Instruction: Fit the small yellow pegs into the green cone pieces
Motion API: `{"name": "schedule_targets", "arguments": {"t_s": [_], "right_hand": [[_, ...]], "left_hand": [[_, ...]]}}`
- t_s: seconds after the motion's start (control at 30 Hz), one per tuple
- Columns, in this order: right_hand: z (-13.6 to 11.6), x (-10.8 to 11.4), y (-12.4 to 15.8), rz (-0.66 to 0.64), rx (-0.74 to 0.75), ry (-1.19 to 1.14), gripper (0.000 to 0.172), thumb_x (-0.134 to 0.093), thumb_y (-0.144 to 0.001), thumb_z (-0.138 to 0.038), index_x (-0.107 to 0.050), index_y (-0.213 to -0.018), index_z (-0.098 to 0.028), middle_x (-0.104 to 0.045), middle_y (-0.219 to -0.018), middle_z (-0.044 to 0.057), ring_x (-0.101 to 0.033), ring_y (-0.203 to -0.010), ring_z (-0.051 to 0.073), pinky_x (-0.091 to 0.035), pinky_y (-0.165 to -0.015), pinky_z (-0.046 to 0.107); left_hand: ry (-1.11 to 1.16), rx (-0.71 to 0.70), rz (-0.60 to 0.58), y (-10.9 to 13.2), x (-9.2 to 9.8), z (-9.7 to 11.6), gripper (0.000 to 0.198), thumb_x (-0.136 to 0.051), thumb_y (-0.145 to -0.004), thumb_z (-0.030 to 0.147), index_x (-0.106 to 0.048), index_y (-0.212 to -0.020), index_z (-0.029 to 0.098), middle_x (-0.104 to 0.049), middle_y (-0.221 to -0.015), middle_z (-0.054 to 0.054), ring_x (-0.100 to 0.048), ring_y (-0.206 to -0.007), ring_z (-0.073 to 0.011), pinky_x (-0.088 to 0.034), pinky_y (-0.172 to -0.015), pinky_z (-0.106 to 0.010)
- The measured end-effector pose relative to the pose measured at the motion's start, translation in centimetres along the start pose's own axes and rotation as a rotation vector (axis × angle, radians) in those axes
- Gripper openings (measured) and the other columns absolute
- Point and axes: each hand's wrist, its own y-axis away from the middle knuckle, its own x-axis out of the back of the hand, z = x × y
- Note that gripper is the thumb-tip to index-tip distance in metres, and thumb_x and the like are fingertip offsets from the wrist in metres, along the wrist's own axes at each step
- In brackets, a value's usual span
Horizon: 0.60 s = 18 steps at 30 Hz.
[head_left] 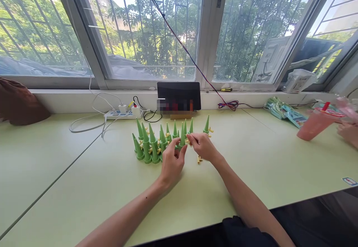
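My left hand [172,162] is closed round the base of a green plastic cone [182,135], which stands upright between thumb and fingers. Close against its right side, my right hand [203,147] pinches with thumb and forefinger; whatever is in that pinch is too small to make out. Left of and behind my hands, several similar green cones [147,153] stand in a cluster, with small yellow pieces among them. One more cone [207,124] stands behind my right hand, a yellow piece at its side. Below my right hand lie a few small yellow pieces [198,160] on the table.
A tablet [179,94] leans by the window ledge. Left of it are a power strip [119,115] with cables and a brown bag [22,101]. To the right are plastic packets [279,111], a pink cup [313,125] and another person's hand [348,133].
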Motion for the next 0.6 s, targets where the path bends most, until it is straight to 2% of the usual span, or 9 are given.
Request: {"name": "schedule_targets", "arguments": {"t_s": [0.13, 0.3, 0.4, 0.53, 0.6], "right_hand": [[0.02, -0.1, 0.05, 0.001, 0.003, 0.009, 0.048, -0.036, -0.1, -0.042, -0.031, -0.057, -0.019, -0.04, -0.052, -0.001, -0.032, -0.05, 0.011, -0.024, -0.053, 0.028], [-0.09, -0.14, -0.01, 0.025, 0.0, 0.003, 0.047, -0.037, -0.099, -0.043, -0.031, -0.058, -0.02, -0.038, -0.052, -0.002, -0.03, -0.05, 0.01, -0.024, -0.052, 0.028], [-0.35, 0.01, 0.0, 0.046, 0.003, -0.017, 0.044, -0.042, -0.097, -0.043, -0.037, -0.061, -0.02, -0.038, -0.053, -0.004, -0.03, -0.051, 0.01, -0.025, -0.052, 0.027], [-0.6, 0.19, 0.14, 0.015, 0.021, -0.088, 0.028, -0.05, -0.093, -0.039, -0.051, -0.073, -0.019, -0.049, -0.06, -0.003, -0.038, -0.053, 0.011, -0.031, -0.054, 0.025], [-0.58, 0.19, 0.19, -0.001, 0.027, -0.109, 0.023, -0.052, -0.092, -0.037, -0.053, -0.077, -0.019, -0.052, -0.062, -0.002, -0.041, -0.054, 0.011, -0.033, -0.054, 0.025]], "left_hand": [[0.0, -0.004, -0.017, 0.05, 0.0, -0.03, 0.032, -0.053, -0.091, 0.044, -0.054, -0.111, 0.018, -0.054, -0.065, 0.005, -0.036, -0.044, -0.0071, -0.031, -0.049, -0.022], [-0.015, 0.017, -0.011, 0.13, -0.03, 0.32, 0.032, -0.053, -0.091, 0.044, -0.053, -0.109, 0.018, -0.057, -0.07, 0.004, -0.036, -0.042, -0.0061, -0.031, -0.049, -0.022], [0.002, 0.045, 0.005, 0.09, -0.05, 0.54, 0.03, -0.052, -0.091, 0.043, -0.052, -0.107, 0.018, -0.06, -0.077, 0.001, -0.038, -0.04, -0.0052, -0.03, -0.047, -0.022], [0.023, 0.065, 0.037, -0.04, -0.07, 0.47, 0.029, -0.052, -0.09, 0.043, -0.052, -0.105, 0.019, -0.061, -0.089, -0.002, -0.038, -0.04, -0.0038, -0.03, -0.044, -0.021], [0.028, 0.061, 0.044, -0.07, -0.08, 0.39, 0.028, -0.052, -0.09, 0.043, -0.052, -0.104, 0.019, -0.061, -0.091, -0.003, -0.039, -0.04, -0.0036, -0.03, -0.043, -0.021]]}}
